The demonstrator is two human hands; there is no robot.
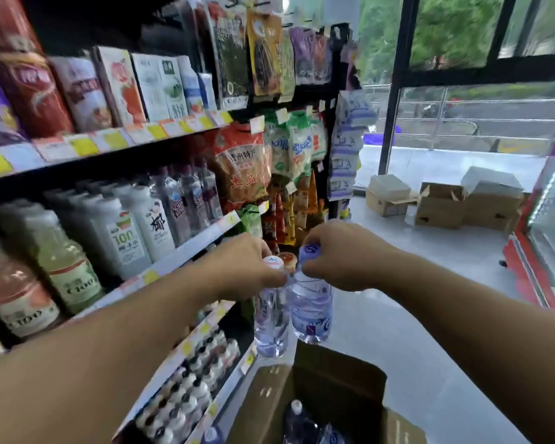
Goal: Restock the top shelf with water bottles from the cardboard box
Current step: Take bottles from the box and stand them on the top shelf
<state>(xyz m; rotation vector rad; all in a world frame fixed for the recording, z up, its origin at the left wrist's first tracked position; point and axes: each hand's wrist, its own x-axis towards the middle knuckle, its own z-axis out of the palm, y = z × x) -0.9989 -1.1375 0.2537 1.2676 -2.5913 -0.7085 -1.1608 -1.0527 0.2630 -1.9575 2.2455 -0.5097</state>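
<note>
Both hands meet at centre frame, each carrying a water bottle by its neck. Left hand (247, 267): fingers curled round the neck of the white-capped bottle (271, 318), cap showing just above the knuckles. Right hand (337, 254): fingers pinched round the neck of the purple-capped bottle (311, 312). The two bottles hang side by side, touching or very nearly so, clear of the cardboard box (321, 395) that sits open at lower centre.

More bottles show inside the box, at least one white cap and dark shoulders beside it; exact count cannot be told.

Shelving fills the left half of the frame. The upper shelf (109, 149) carries cans and cartons; the one below holds drink bottles. Whether the upper one is the target top shelf, and where its gap lies, cannot be told from here.

Judgement: mid-task. Two bottles lifted, none of these placed yet; box contents remain to be shelved.
</note>
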